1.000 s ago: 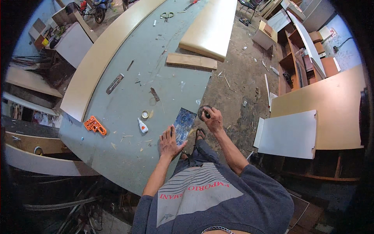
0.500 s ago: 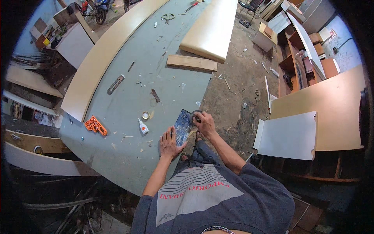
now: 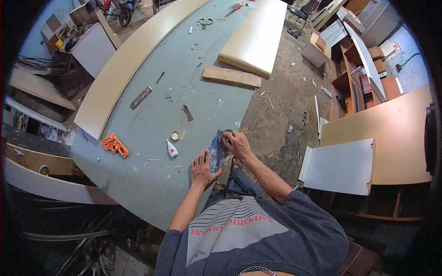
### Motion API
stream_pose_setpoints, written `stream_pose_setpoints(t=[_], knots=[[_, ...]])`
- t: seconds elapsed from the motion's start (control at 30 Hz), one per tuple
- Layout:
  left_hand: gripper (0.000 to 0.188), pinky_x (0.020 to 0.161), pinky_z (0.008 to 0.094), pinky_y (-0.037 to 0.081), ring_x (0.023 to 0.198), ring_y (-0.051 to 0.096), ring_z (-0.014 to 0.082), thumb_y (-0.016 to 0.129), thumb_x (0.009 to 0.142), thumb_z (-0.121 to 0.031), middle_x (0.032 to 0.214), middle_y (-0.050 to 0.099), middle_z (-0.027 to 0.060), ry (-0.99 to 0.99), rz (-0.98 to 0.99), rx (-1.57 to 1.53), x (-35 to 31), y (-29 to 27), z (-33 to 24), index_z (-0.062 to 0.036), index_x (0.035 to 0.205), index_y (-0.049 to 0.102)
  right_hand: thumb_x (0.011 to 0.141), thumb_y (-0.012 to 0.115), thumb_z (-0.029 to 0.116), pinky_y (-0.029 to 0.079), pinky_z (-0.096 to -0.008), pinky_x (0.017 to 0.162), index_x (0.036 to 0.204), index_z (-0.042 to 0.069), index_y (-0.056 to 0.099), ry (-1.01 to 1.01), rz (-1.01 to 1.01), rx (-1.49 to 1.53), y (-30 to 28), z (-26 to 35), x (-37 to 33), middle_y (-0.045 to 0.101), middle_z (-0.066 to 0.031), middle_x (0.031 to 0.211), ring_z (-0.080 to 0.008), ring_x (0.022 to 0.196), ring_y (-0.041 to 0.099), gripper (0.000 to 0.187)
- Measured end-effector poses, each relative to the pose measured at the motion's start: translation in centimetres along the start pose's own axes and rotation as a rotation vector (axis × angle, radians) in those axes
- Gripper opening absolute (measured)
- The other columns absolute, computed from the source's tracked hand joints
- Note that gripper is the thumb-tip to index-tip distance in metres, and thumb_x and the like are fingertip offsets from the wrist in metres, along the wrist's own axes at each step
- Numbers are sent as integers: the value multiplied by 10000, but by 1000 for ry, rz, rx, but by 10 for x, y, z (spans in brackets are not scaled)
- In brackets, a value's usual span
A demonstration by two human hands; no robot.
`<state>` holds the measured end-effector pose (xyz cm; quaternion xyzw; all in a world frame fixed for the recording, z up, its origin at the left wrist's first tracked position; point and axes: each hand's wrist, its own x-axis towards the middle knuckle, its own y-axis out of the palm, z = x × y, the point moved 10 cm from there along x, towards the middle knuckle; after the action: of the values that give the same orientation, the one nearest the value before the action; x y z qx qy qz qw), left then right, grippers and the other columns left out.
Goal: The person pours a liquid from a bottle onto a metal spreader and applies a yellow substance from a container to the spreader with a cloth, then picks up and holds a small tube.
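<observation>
Both hands (image 3: pixel 200 169) (image 3: pixel 237 143) touch the dark sheet (image 3: pixel 216 153) lying between them.

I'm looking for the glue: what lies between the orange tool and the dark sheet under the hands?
In the head view, a small white glue bottle lies between the orange tool and the dark sheet, with a tape roll just above.

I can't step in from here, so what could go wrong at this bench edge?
The dark mottled flat piece lies right at the grey worktable's edge; it might slip off under the right hand. The left hand pins it close by, so fingers could get nicked. The small white glue bottle might topple.
</observation>
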<state>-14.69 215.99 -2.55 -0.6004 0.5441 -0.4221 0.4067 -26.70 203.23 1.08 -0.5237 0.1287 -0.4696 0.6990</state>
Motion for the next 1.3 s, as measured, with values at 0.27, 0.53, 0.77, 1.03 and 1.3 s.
stream_pose_setpoints(t=[0.27,0.53,0.77,1.03,1.3], knots=[[998,984,473,372,1206,438,295,658,766,-621,1422,389,114,18,26,-2,0,0,-3,-14,1487,330,883,655,230,470,-414,746,1057,98,624,-75,64,-3,13,14,8,583,-125,876,-303,828,592,221],[1030,1029,470,343,1240,404,296,654,753,-650,1439,367,90,-22,91,-35,0,6,3,-41,1507,305,881,670,245,482,-425,734,1077,103,642,55,-26,-67,-9,-15,20,582,-122,839,-316,810,605,244],[1014,987,455,373,1201,434,284,664,744,-640,1420,391,91,-7,53,-6,1,2,1,-34,1489,340,879,675,261,490,-430,719,1044,105,649,-113,13,13,14,27,15,604,-119,842,-315,796,620,229],[1000,978,459,388,1205,433,278,667,752,-632,1424,388,93,13,11,-13,1,-3,1,-29,1484,349,869,690,261,497,-441,695,1038,115,675,89,-153,-50,-26,-39,26,624,-135,841,-338,785,625,224],[1020,1000,461,362,1199,430,295,665,760,-636,1437,373,99,-9,50,-44,0,4,2,-35,1504,311,861,701,235,488,-410,691,1030,102,664,-59,25,79,-11,29,-17,594,-117,811,-296,769,610,218]])
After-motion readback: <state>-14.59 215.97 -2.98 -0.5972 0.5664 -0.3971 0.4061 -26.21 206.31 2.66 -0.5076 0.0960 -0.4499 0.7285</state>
